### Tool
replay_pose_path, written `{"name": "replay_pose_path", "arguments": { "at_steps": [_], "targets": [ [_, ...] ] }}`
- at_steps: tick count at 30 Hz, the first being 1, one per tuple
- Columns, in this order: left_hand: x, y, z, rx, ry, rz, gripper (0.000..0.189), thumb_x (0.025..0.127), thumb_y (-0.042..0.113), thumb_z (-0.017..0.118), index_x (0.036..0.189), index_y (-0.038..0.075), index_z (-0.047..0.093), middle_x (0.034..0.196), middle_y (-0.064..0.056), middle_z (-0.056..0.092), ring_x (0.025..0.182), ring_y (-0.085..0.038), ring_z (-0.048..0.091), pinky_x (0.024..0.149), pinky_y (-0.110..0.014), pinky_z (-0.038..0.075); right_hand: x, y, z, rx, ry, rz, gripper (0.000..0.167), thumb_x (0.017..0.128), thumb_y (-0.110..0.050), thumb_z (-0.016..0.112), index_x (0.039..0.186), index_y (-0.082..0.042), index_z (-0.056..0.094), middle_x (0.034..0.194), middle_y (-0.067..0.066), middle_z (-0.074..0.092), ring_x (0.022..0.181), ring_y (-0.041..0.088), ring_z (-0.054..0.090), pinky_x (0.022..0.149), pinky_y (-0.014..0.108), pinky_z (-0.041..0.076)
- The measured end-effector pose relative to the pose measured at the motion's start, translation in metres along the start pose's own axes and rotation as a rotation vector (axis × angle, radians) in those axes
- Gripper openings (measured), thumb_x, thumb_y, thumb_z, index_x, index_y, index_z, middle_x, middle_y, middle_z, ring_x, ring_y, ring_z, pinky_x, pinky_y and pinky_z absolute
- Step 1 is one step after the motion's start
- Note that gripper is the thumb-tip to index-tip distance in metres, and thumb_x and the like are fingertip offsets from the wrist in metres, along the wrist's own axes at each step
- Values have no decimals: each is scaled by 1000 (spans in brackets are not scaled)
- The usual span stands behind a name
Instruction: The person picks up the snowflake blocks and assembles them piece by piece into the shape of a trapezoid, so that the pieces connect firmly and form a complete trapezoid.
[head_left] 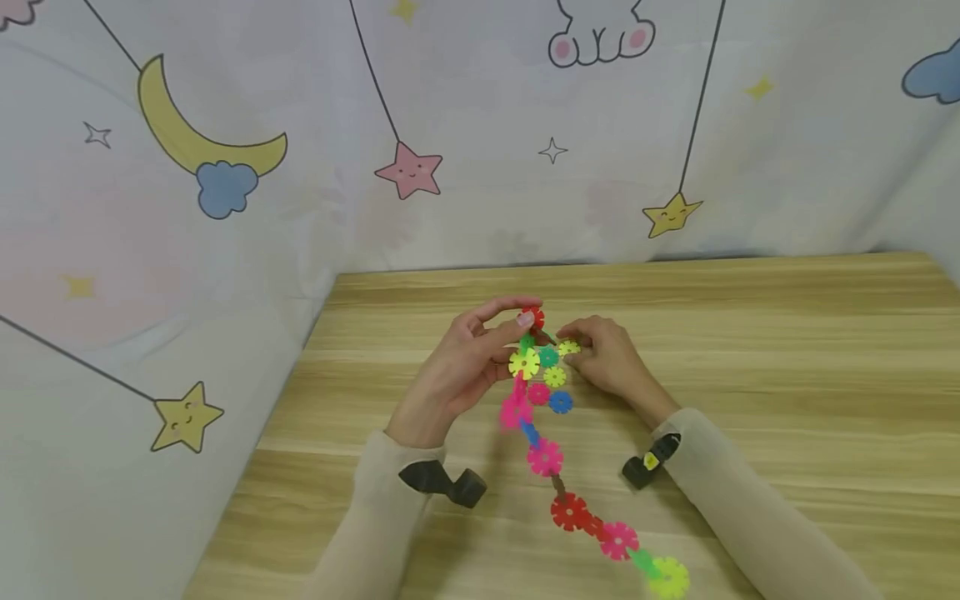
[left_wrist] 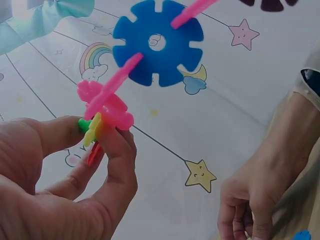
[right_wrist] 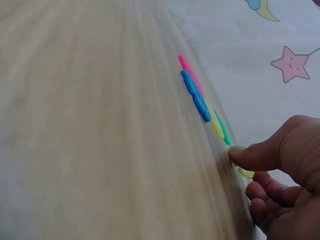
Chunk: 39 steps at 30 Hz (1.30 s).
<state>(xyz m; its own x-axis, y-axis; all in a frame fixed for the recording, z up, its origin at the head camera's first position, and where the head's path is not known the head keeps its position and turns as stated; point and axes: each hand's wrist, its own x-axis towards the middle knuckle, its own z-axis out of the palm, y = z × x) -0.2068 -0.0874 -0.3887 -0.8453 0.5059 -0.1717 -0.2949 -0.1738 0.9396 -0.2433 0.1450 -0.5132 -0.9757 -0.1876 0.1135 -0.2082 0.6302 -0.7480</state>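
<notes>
Left hand [head_left: 467,367] pinching the bright chain [head_left: 536,463] mid-frame, I pinch a yellow disc [head_left: 567,344] on the table [head_left: 750,333] with my right hand [head_left: 611,360]. I think I'm picking it up; next needs a careful lift.

The place resembles a children's play corner, though whether in a home cannot be told: behind and left of the wood-grain bench [head_left: 787,333] hangs pale cloth [head_left: 480,225] printed with a cartoon moon [head_left: 161,117] and smiling stars [head_left: 410,171]; bright notched toy discs [head_left: 560,402] lie on the bench.
</notes>
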Motion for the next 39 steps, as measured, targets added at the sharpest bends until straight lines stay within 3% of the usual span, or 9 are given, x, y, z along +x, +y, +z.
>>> {"name": "replay_pose_path", "arguments": {
  "at_steps": [3,6,9,13,18,22,29,34,39],
  "targets": [
    [3,2,3,-15,-4,7,30,111,14,58,140,8,62,96,-1,76,72,-10,73,70,-22,60,-8,2,-3,20,32,35,30,91,-5,80,121,-7,79,117,17,75,104,32,69,91,47,56],
    [5,3,3,-23,1,11,29,111,15,58,139,8,62,94,-2,77,71,-12,75,71,-23,62,-16,3,-9,95,53,81,26,93,-9,82,119,-8,80,116,17,77,98,26,72,86,37,57],
    [6,3,1,-25,14,22,28,111,14,58,137,8,62,93,-3,77,71,-13,75,72,-24,63,-24,2,-17,226,50,119,27,94,-15,83,120,-8,80,111,15,78,90,17,71,77,26,56],
    [5,3,-2,-28,22,29,26,111,14,57,136,9,63,93,-3,77,73,-13,76,73,-24,63,-32,-10,-30,398,35,134,34,97,-18,82,128,-5,77,101,6,80,85,15,76,72,25,59],
    [3,5,-3,-31,38,42,24,110,14,58,134,10,63,94,-2,77,73,-11,73,71,-23,61,-40,-38,-50,531,24,56,37,102,-17,76,135,0,72,100,-6,82,90,13,81,83,31,66],
    [2,6,-5,-27,49,55,24,110,13,58,133,11,63,95,-1,77,73,-11,72,70,-23,60,-50,-64,-63,604,26,-8,35,102,-14,74,134,1,72,101,-7,81,87,12,81,82,31,67],
    [1,7,-1,-14,48,75,24,110,13,59,134,11,62,97,-2,78,80,-12,75,75,-24,63,-65,-93,-75,685,14,-67,28,99,-8,77,127,-4,76,97,0,83,87,17,83,76,32,67],
    [0,7,3,31,35,93,25,109,13,60,134,11,62,97,0,77,83,-12,75,77,-25,63,-70,-100,-79,650,0,-110,28,98,-5,78,126,-2,76,98,0,84,85,19,83,75,33,67],
    [-2,5,7,83,53,101,24,109,14,62,133,12,64,95,0,79,86,-14,74,77,-26,62,-71,-103,-78,627,-7,-98,29,98,-6,78,127,-1,76,94,1,84,84,19,83,76,33,67]
  ]
}}
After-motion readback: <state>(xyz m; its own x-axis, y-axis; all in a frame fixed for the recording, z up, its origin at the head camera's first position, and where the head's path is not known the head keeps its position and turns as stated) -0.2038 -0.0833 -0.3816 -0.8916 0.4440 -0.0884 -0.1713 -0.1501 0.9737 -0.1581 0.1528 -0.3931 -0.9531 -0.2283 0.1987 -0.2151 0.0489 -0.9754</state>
